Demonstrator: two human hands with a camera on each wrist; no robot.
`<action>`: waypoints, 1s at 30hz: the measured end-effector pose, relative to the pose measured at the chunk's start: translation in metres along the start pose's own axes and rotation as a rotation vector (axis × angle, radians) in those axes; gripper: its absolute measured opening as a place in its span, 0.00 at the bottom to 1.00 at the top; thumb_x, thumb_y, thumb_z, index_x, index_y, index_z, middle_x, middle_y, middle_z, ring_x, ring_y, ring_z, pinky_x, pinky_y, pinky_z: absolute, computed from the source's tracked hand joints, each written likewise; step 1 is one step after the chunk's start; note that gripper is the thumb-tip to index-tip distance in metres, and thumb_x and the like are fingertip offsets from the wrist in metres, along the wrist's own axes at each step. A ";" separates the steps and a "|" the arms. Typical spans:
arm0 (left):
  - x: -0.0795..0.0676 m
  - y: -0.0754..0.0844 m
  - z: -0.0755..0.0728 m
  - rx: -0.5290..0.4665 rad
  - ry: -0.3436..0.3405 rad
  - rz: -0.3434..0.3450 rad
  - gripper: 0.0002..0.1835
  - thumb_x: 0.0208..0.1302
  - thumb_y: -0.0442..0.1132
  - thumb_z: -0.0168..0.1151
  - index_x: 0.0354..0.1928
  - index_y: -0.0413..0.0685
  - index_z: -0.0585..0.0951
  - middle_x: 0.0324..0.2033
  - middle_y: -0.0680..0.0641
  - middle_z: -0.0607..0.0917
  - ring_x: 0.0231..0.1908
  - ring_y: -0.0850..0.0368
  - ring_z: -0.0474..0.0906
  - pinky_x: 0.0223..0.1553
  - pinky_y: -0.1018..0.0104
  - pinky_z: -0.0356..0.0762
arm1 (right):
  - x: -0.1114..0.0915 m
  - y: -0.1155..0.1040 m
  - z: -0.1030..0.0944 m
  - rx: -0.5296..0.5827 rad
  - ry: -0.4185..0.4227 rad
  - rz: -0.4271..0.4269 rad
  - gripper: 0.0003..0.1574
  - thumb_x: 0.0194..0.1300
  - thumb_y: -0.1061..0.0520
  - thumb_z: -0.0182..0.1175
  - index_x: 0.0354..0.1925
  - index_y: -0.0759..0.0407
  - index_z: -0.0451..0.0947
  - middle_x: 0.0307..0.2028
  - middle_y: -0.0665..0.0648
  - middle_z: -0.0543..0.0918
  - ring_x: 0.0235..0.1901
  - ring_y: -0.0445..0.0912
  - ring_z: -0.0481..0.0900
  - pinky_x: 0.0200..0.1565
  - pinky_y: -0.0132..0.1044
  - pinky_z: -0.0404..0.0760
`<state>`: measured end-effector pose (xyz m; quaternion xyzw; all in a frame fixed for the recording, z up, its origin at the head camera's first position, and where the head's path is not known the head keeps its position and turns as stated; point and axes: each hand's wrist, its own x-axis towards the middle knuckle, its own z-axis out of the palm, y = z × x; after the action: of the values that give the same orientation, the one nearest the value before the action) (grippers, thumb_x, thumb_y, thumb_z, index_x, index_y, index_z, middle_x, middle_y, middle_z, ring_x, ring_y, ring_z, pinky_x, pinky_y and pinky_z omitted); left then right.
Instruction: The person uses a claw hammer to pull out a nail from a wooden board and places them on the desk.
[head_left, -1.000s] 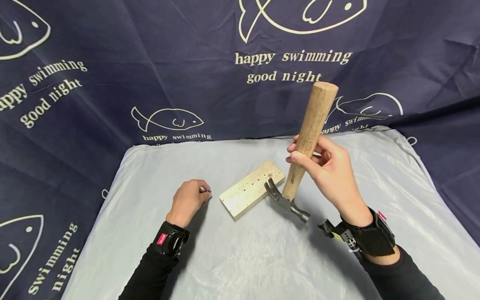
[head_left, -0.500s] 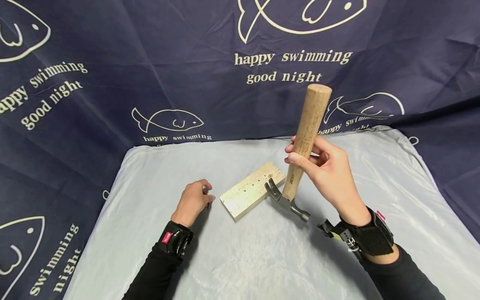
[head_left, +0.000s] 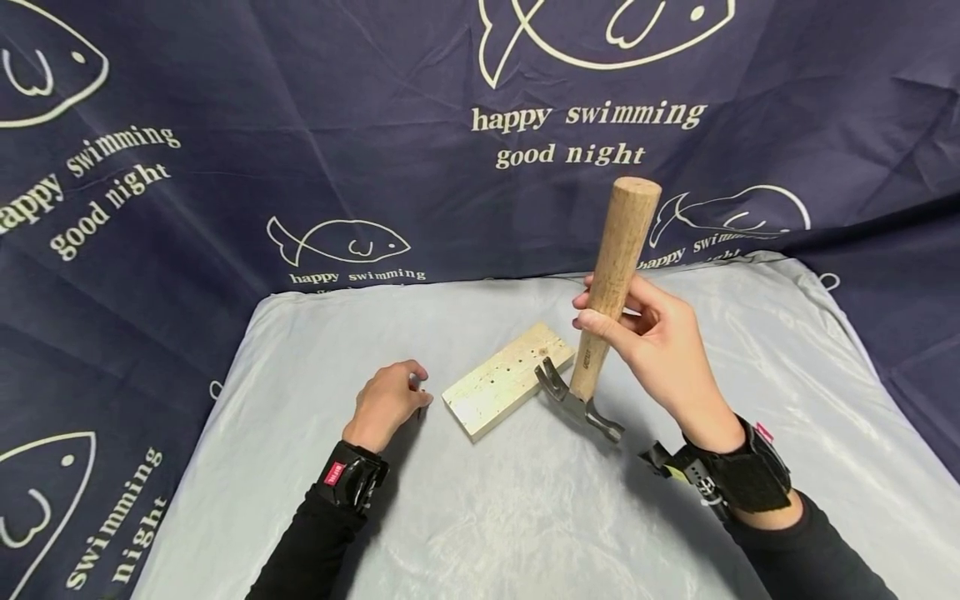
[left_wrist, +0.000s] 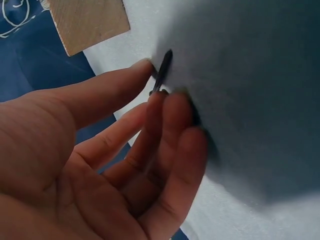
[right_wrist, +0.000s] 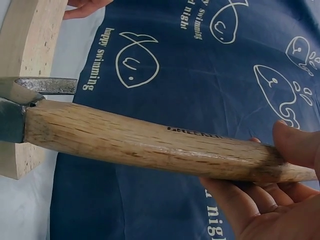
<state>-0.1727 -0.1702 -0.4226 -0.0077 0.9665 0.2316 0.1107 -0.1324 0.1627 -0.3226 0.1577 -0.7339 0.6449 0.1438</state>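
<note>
My right hand [head_left: 670, 357] grips a claw hammer [head_left: 617, 250] by its wooden handle, thumb in front and fingers behind. The hammer hangs head down, with its claw overlapping the right end of a pale wooden block [head_left: 495, 385] in the head view. Several small dark holes mark the block's top face. To the left of the block, my left hand [head_left: 384, 403] pinches a nail [left_wrist: 163, 71] between thumb and fingers. The left wrist view has the nail's pointed end sticking out past the fingertips; in the head view the fingers largely hide it.
A pale grey cloth [head_left: 480, 517] covers the table under the block. Dark blue curtains [head_left: 450, 167] printed with white fish and lettering stand behind the table and along both sides. Each wrist wears a black strap [head_left: 742, 471].
My left hand has shifted slightly right towards the block, its fingers moving around the nail. The hammer's handle end has dipped a little lower and to the left. The block stays put.
</note>
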 end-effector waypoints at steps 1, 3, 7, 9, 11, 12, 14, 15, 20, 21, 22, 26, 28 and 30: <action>0.000 0.001 0.000 0.008 0.000 0.001 0.18 0.63 0.41 0.73 0.55 0.47 0.84 0.41 0.46 0.88 0.29 0.55 0.81 0.32 0.59 0.75 | 0.000 0.000 0.000 -0.004 0.001 0.002 0.21 0.65 0.65 0.71 0.55 0.62 0.82 0.42 0.56 0.90 0.39 0.46 0.91 0.48 0.34 0.87; -0.001 0.002 -0.001 0.015 0.006 0.002 0.17 0.64 0.42 0.72 0.54 0.48 0.85 0.42 0.46 0.88 0.30 0.55 0.81 0.32 0.59 0.75 | -0.001 -0.001 -0.001 -0.010 0.001 0.008 0.21 0.64 0.65 0.71 0.56 0.62 0.82 0.42 0.56 0.90 0.40 0.46 0.91 0.48 0.34 0.87; -0.003 0.007 -0.001 -0.001 0.050 0.032 0.15 0.67 0.43 0.69 0.53 0.45 0.85 0.42 0.43 0.85 0.33 0.52 0.79 0.31 0.61 0.73 | -0.003 -0.002 -0.001 -0.035 0.009 0.019 0.21 0.64 0.64 0.71 0.55 0.61 0.83 0.42 0.55 0.90 0.40 0.46 0.91 0.48 0.34 0.87; -0.003 0.011 -0.001 -0.021 0.080 0.052 0.15 0.69 0.43 0.67 0.53 0.44 0.85 0.42 0.42 0.82 0.34 0.51 0.78 0.31 0.62 0.72 | -0.004 -0.003 -0.001 -0.041 0.009 0.017 0.21 0.64 0.64 0.71 0.55 0.61 0.83 0.42 0.57 0.90 0.40 0.46 0.91 0.48 0.35 0.87; -0.003 0.015 0.000 -0.028 0.115 0.077 0.16 0.70 0.43 0.66 0.54 0.43 0.85 0.44 0.40 0.79 0.35 0.49 0.77 0.32 0.61 0.73 | -0.004 -0.004 0.000 -0.044 0.007 0.013 0.21 0.64 0.65 0.71 0.55 0.60 0.83 0.42 0.58 0.90 0.40 0.47 0.91 0.48 0.35 0.87; -0.004 0.018 0.000 -0.030 0.138 0.089 0.16 0.70 0.43 0.65 0.55 0.43 0.85 0.45 0.40 0.78 0.37 0.48 0.77 0.32 0.61 0.74 | -0.005 -0.004 0.000 -0.047 0.003 0.010 0.21 0.64 0.65 0.71 0.55 0.60 0.83 0.42 0.58 0.90 0.40 0.47 0.91 0.48 0.35 0.87; -0.004 0.023 -0.001 -0.022 0.191 0.109 0.16 0.71 0.42 0.64 0.56 0.44 0.85 0.48 0.39 0.76 0.42 0.46 0.76 0.34 0.58 0.76 | -0.006 -0.006 0.000 -0.051 -0.004 0.003 0.21 0.64 0.64 0.71 0.56 0.60 0.83 0.43 0.58 0.90 0.41 0.46 0.91 0.48 0.35 0.87; -0.004 0.025 -0.001 -0.018 0.223 0.125 0.15 0.72 0.41 0.63 0.56 0.44 0.85 0.49 0.39 0.75 0.44 0.44 0.75 0.34 0.56 0.77 | -0.006 -0.006 0.000 -0.052 -0.005 0.002 0.21 0.64 0.64 0.71 0.56 0.60 0.83 0.43 0.58 0.90 0.41 0.46 0.91 0.48 0.35 0.87; -0.005 0.041 0.000 -0.049 0.377 0.254 0.13 0.73 0.35 0.59 0.54 0.45 0.85 0.56 0.39 0.73 0.55 0.42 0.71 0.41 0.51 0.79 | -0.009 -0.008 0.001 -0.055 -0.018 -0.020 0.22 0.64 0.64 0.71 0.56 0.58 0.82 0.44 0.63 0.89 0.41 0.47 0.91 0.48 0.35 0.87; -0.007 0.046 0.000 -0.065 0.399 0.286 0.12 0.73 0.35 0.59 0.54 0.46 0.86 0.57 0.40 0.73 0.56 0.42 0.71 0.43 0.51 0.80 | -0.009 -0.008 0.001 -0.053 -0.024 -0.026 0.21 0.64 0.64 0.71 0.56 0.59 0.82 0.44 0.63 0.89 0.40 0.47 0.91 0.47 0.36 0.87; -0.009 0.051 -0.001 -0.085 0.418 0.319 0.12 0.73 0.35 0.59 0.53 0.47 0.86 0.58 0.41 0.74 0.56 0.43 0.72 0.44 0.51 0.80 | -0.009 -0.008 0.002 -0.043 -0.031 -0.034 0.21 0.65 0.65 0.71 0.56 0.59 0.82 0.44 0.63 0.89 0.40 0.48 0.91 0.47 0.36 0.87; -0.019 0.076 -0.004 -0.165 0.460 0.433 0.11 0.74 0.37 0.59 0.53 0.50 0.87 0.57 0.46 0.76 0.56 0.47 0.73 0.48 0.52 0.80 | -0.008 -0.010 0.006 0.025 -0.063 -0.057 0.21 0.66 0.67 0.68 0.57 0.64 0.80 0.44 0.61 0.89 0.40 0.52 0.91 0.48 0.38 0.88; -0.023 0.089 -0.005 -0.217 0.452 0.494 0.11 0.75 0.39 0.59 0.53 0.51 0.86 0.56 0.47 0.77 0.57 0.49 0.74 0.52 0.53 0.79 | -0.007 -0.011 0.008 0.053 -0.075 -0.063 0.21 0.67 0.68 0.67 0.58 0.66 0.79 0.45 0.60 0.89 0.40 0.52 0.91 0.47 0.38 0.88; -0.027 0.101 -0.006 -0.285 0.408 0.568 0.11 0.77 0.41 0.58 0.53 0.50 0.86 0.55 0.49 0.78 0.56 0.52 0.75 0.55 0.55 0.79 | -0.006 -0.012 0.010 0.066 -0.083 -0.066 0.22 0.67 0.68 0.67 0.59 0.66 0.79 0.45 0.59 0.89 0.40 0.52 0.91 0.47 0.39 0.88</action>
<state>-0.1538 -0.0833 -0.3666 0.1993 0.8903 0.3789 -0.1549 -0.1215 0.1516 -0.3155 0.2131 -0.7119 0.6565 0.1293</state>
